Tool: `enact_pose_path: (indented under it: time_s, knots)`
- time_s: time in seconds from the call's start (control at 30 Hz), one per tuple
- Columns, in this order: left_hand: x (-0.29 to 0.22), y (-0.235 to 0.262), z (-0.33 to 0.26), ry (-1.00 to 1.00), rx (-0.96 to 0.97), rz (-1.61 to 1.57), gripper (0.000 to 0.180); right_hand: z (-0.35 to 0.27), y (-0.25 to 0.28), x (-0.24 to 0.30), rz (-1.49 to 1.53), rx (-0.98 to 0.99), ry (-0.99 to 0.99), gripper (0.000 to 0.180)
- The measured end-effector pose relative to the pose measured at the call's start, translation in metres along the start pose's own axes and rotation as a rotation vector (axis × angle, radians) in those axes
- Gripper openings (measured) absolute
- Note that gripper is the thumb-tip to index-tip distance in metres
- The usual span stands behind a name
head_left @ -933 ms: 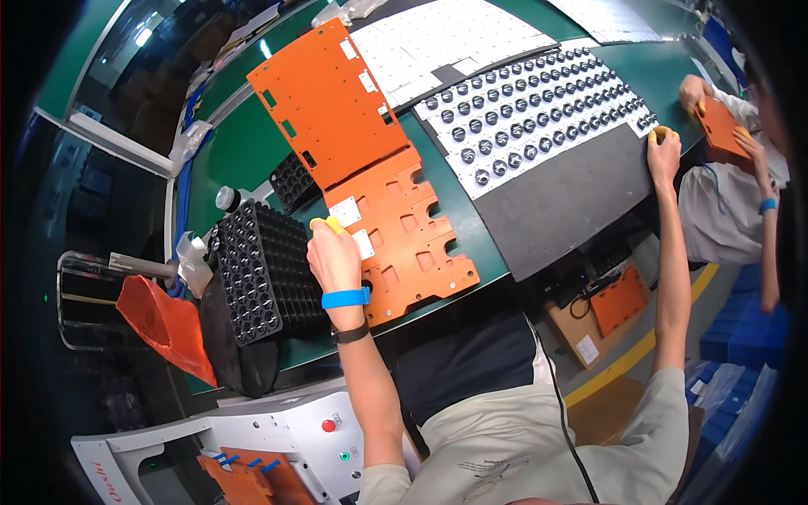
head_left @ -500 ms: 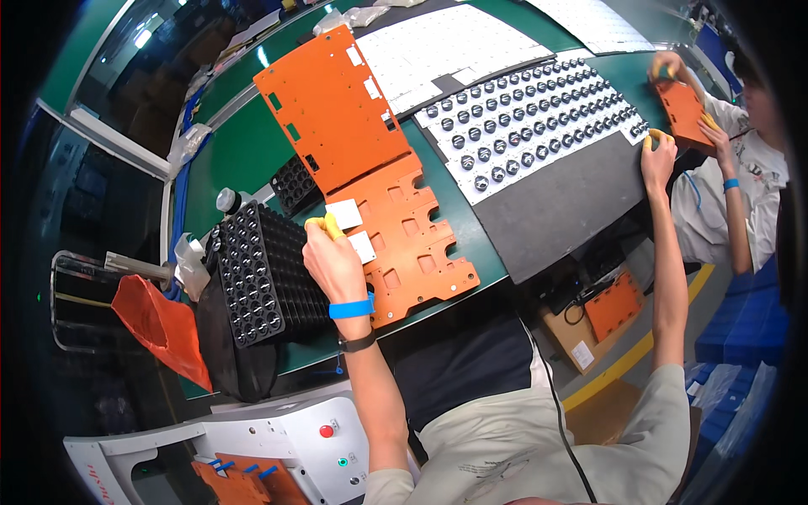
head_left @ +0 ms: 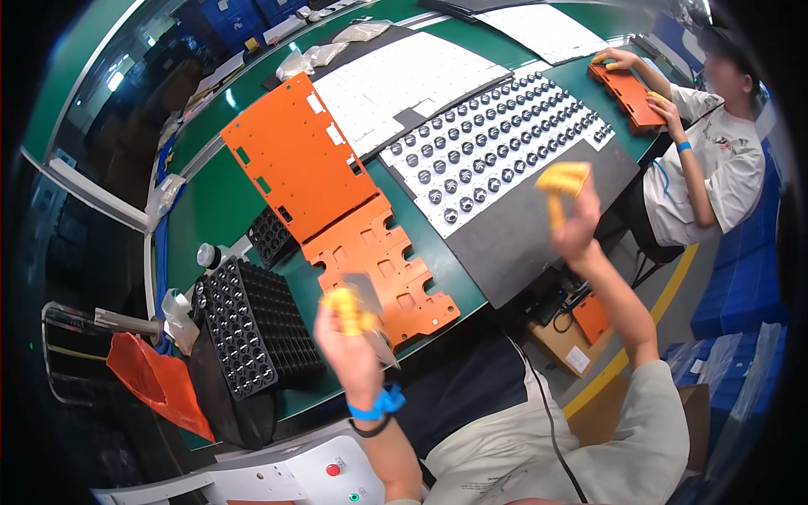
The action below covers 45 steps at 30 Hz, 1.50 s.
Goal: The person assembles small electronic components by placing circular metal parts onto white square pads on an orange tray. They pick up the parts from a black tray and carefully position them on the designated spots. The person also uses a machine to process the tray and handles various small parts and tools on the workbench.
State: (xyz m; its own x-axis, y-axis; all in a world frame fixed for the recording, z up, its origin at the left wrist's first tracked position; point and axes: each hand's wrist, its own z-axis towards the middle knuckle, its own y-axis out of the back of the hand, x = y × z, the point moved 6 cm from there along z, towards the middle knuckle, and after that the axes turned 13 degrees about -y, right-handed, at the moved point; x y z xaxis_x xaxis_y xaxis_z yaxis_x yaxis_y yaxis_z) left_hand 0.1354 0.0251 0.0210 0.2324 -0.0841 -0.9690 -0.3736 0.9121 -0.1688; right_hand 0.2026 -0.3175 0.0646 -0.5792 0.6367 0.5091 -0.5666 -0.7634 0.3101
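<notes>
My left hand (head_left: 349, 349), with yellow finger covers, is closed on thin flat pieces (head_left: 364, 295), which look greyish and blurred. It is held over the near edge of the orange cut-out panel (head_left: 383, 273). My right hand (head_left: 576, 220), also in yellow finger covers, hovers above the black mat (head_left: 522, 240). Its thumb and fingers are apart and nothing shows between them, though motion smears it. Beyond it, a white perforated sheet (head_left: 404, 172) carries rows of round black parts. A second orange panel (head_left: 295, 156) lies at the far end of the cut-out one.
Black gridded trays (head_left: 290, 328) are stacked at the left, beside an orange bag (head_left: 151, 379). A smaller black tray (head_left: 271, 236) sits behind the stack. Farther off lies a plain white sheet (head_left: 387, 76). A co-worker at right holds an orange part (head_left: 627, 94).
My left hand has lifted white flat pieces off the orange cut-out panel and come nearer to me. My right hand has left the white sheet's right end, moving left and nearer.
</notes>
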Motion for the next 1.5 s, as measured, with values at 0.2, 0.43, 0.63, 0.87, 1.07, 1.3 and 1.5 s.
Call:
enact_pose_path:
  time_s: [0.2,0.43,0.63,0.87,1.07,1.3,1.5]
  knots:
    - [0.040,-0.076,-0.068,0.624,0.265,-0.908,0.025,-0.038,-0.056,0.108,0.371,0.423,-0.042,0.039]
    - [0.017,-0.098,-0.061,0.396,0.299,-0.547,0.029,-0.036,-0.045,0.099,0.330,0.383,-0.216,0.037]
    - [0.032,-0.069,-0.042,0.298,0.213,-0.567,0.043,-0.030,0.002,0.068,-0.047,0.284,-0.162,0.039]
    - [0.057,-0.046,-0.030,0.230,-0.063,-0.983,0.052,-0.013,0.056,-0.096,-0.450,0.136,-0.411,0.026]
    - [0.075,-0.038,-0.025,0.119,0.178,-1.012,0.072,0.005,0.068,-0.178,-0.782,0.114,-0.311,0.029]
    - [0.064,-0.042,-0.023,0.138,0.103,-0.949,0.071,0.014,0.061,-0.217,-0.921,0.194,-0.318,0.030]
    - [0.056,-0.049,-0.024,0.218,-0.067,-0.961,0.050,0.017,0.060,-0.227,-0.969,0.195,-0.354,0.030]
